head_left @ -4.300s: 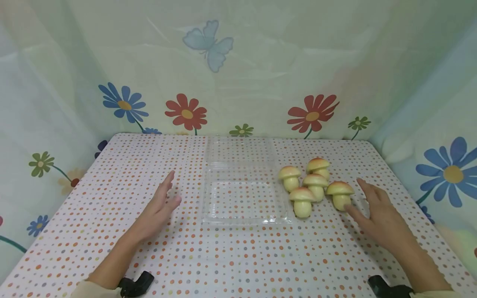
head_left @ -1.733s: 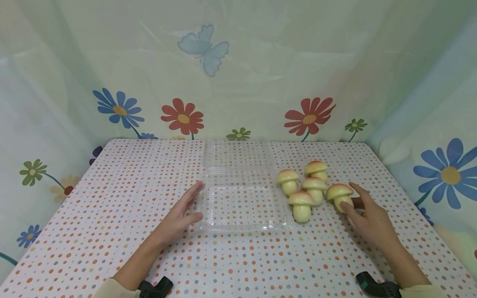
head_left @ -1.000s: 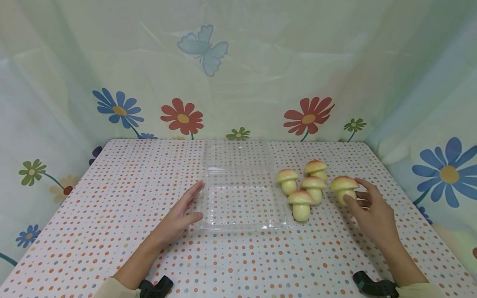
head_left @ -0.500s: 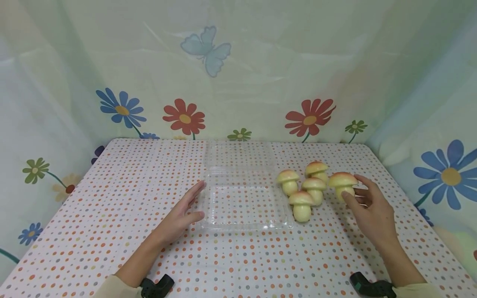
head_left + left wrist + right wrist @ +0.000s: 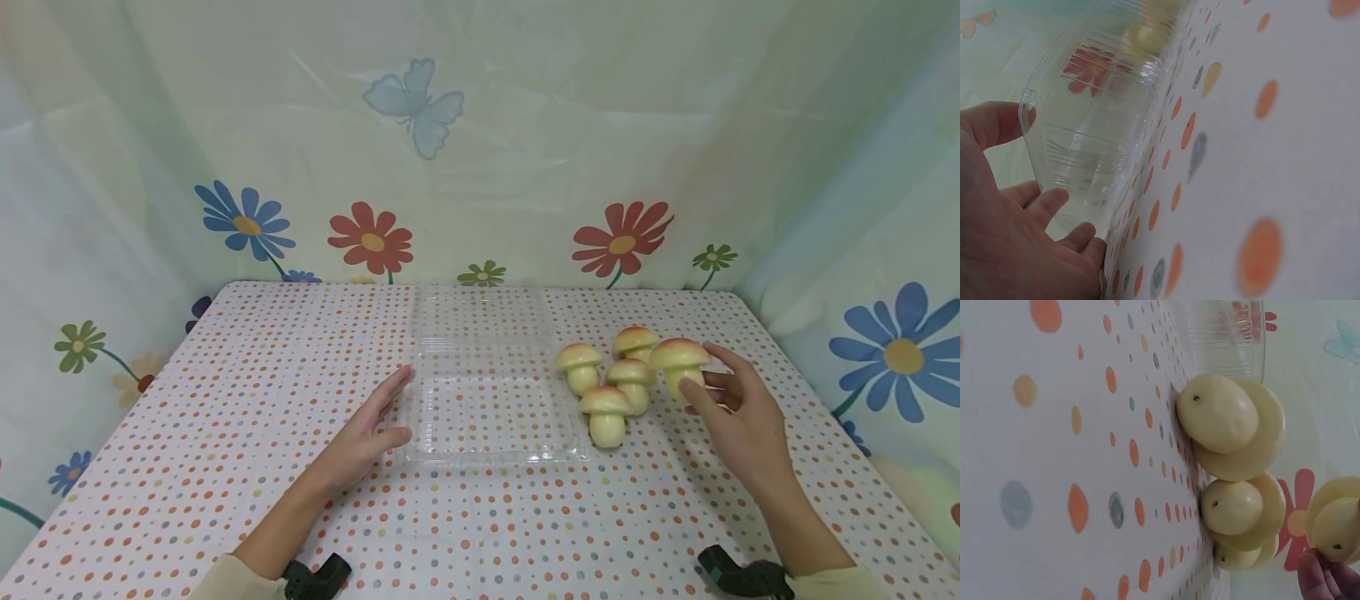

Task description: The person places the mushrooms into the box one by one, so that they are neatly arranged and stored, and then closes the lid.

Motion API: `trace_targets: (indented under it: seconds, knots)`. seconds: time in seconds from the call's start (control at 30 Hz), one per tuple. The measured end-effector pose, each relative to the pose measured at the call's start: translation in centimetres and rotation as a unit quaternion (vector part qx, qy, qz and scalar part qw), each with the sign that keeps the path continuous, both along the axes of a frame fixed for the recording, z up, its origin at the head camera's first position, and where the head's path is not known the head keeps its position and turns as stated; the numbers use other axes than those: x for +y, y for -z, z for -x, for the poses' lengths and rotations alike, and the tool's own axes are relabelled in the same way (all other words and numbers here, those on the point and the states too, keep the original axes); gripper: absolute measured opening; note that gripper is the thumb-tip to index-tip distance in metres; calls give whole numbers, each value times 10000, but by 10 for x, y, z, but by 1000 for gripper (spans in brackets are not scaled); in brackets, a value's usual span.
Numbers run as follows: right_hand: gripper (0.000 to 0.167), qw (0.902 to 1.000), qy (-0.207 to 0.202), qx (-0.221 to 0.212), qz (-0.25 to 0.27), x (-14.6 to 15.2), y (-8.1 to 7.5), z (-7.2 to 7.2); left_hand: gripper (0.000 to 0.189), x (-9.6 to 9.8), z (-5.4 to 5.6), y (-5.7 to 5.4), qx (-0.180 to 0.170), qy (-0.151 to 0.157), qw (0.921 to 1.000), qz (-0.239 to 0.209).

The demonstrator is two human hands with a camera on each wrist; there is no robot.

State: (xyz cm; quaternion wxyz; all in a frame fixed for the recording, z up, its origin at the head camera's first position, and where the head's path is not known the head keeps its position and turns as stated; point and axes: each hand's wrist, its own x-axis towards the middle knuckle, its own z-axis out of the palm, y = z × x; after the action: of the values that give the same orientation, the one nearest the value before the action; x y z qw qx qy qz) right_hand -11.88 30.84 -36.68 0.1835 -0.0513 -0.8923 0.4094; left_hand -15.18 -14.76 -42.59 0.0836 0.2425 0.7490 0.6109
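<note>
My right hand point(image 5: 742, 417) pinches a toy mushroom point(image 5: 678, 357) by its pale stem. That mushroom has a tan-topped cap and hangs above the table, just right of several similar mushrooms point(image 5: 607, 412) standing in a cluster. In the right wrist view, fingertips point(image 5: 1316, 575) grip the held mushroom point(image 5: 1335, 528) at the right edge. At the left side of a clear plastic container point(image 5: 491, 417), my left hand point(image 5: 360, 437) rests with fingers extended and touches the rim. Close up in the left wrist view, the thumb and fingers lie against the container's wall point(image 5: 1085, 150).
The container's lid point(image 5: 480, 312) lies folded back behind its base. A dotted cloth point(image 5: 480, 533) covers the table. Flower-printed curtains point(image 5: 517, 167) stand close around the back and sides.
My left hand came rightward to the container's edge. My right hand closed on the rightmost mushroom, lifted it, and has moved it slightly left toward the cluster. The other mushrooms stay in place.
</note>
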Motion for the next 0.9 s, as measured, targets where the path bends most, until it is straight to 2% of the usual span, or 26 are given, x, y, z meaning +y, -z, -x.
trace_targets:
  seconds: [0.33,0.9]
  knots:
    - [64,9996,-268,123,4,-7,-4,-2,79,0,0,0,62,-9,10000,51]
    - [63,9989,-384,154,198,-23,-8,0,79,0,0,0,89,-47,9998,162]
